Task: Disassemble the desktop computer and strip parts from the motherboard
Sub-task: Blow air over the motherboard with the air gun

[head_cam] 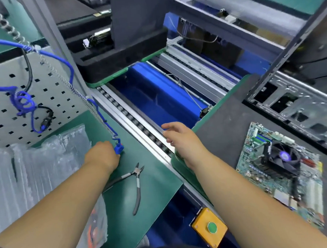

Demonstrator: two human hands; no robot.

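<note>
Lower left, the left hand [102, 154] reaches the blue clip [118, 149], fingers hidden, grip untellable. The right hand [180, 140] hovers loosely open. Likely fetching tools; the motherboard [281, 175] at right awaits stripping.

The left hand [102, 156] shows only its back, so its fingers are hidden and what they do at the blue clip [118, 149] cannot be told. The computer case [296, 103] runs off the right edge. The motherboard [281, 175] is blurred, its small parts unreadable. An orange packet [93, 232] at lower left lies half under bubble wrap [39, 166].
</note>
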